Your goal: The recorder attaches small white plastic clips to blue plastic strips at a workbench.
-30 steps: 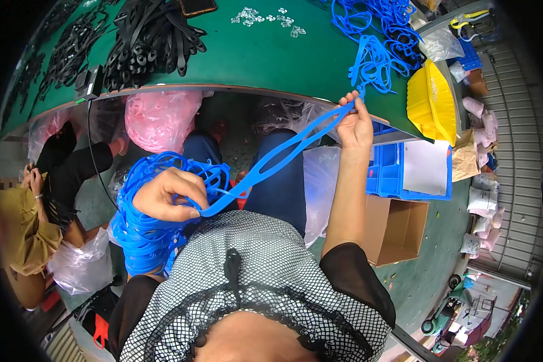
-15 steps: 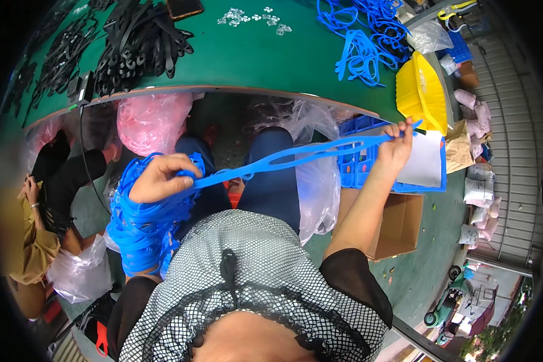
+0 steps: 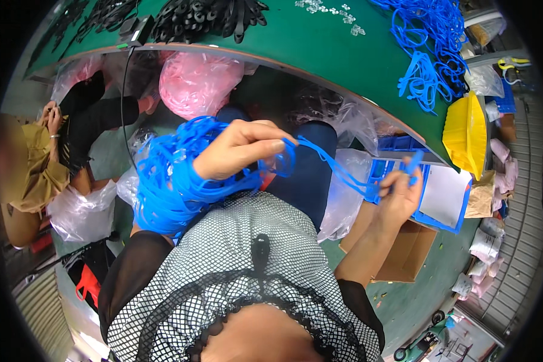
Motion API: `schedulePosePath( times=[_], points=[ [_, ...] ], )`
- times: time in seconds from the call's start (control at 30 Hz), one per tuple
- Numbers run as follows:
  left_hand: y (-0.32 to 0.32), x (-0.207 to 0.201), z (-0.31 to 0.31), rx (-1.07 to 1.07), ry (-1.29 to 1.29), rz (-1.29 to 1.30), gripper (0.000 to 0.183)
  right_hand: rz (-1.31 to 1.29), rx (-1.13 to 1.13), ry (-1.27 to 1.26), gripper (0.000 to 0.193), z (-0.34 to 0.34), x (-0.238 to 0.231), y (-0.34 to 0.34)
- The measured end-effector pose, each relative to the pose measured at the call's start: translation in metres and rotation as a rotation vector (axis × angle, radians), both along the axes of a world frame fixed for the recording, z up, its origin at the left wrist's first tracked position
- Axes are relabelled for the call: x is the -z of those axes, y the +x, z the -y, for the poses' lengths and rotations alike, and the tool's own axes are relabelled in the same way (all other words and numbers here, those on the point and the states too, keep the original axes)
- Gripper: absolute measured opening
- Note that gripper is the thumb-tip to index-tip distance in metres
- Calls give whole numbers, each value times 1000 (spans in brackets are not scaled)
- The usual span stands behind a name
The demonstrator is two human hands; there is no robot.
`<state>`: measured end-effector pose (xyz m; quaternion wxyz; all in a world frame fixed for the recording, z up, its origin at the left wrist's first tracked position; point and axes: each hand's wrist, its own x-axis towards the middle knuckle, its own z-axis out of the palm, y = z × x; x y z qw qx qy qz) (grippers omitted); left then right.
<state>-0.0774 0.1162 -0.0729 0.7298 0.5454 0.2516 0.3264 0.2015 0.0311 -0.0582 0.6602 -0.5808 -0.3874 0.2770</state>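
Fingers of the left hand (image 3: 242,146) pinch a blue strap (image 3: 324,155) just right of frame centre; the right hand (image 3: 400,198), farther right and blurred, curls closely around it. From afar, I judge this strap-straightening, the next move calling for firm grips.

Right hand (image 3: 399,192) blurred, black straps (image 3: 208,19) cut by top edge, clear pieces (image 3: 357,30) too small to tell
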Motion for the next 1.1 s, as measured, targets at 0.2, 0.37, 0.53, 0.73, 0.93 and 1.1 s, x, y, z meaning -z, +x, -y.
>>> schedulePosePath(
  times=[0.2, 0.37, 0.53, 0.73, 0.93, 1.1],
  points=[
    [20, -4, 20, 17, -133, 57, 23, 625, -383, 48, 20, -8, 4, -67],
    [20, -5, 24, 50, -235, 131, 23, 784, -397, 143, 21, -10, 13, -76],
    [16, -2, 21, 80, -338, 170, 22, 890, -363, 210, 24, -8, 15, -77],
    [19, -1, 23, 68, -429, 225, 22, 958, -385, 269, 27, -8, 20, -74],
    [19, 4, 22, 88, -501, 269, 22, 986, -354, 323, 32, -7, 25, -75],
    [21, 10, 23, 137, -549, 252, 21, 957, -348, 337, 33, -8, 26, -77]
  ],
)
